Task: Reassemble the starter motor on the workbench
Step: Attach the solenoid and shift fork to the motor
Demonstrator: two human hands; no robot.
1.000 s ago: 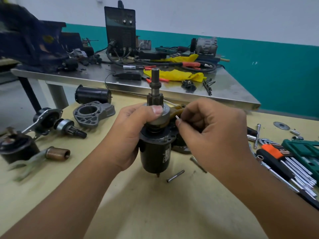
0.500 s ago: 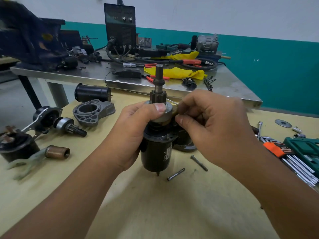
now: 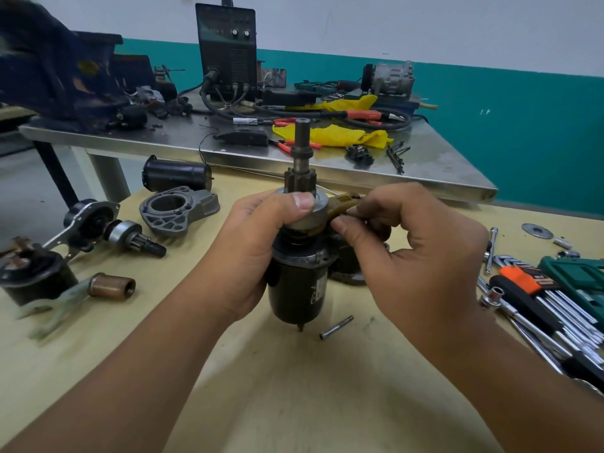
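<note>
Item: starter motor, black cylindrical body, standing upright on the yellow workbench near its middle, shaft and pinion gear pointing up.

Left hand: we see it wrapped around the upper body of the motor, fingers curled behind, thumb pressed across the silver collar below the pinion.

Right hand: just right of the motor, fingers curled, thumb and forefinger pinching a brownish-yellow lever piece that touches the collar. We cannot tell how that piece seats into the motor; our fingers hide the joint.

Around the motor, on the workbench:
- Small metal pin, just right of the motor's base, lying flat, apart from it.
- Grey cast nose housing, left of the motor and behind, lying flat.
- Black cylindrical casing, behind that housing, on its side near the bench's far edge.
- Second pinion assembly with bracket, well left of the motor.
- Copper-coloured sleeve on a fork, left and nearer to us.
- Hex key set with orange holder, sockets and a washer, well right of the motor.

Open bench surface lies in front of the motor, between our forearms and toward the near edge. Behind the motor a steel table abuts the workbench, carrying a black welder unit and yellow cloth.
</note>
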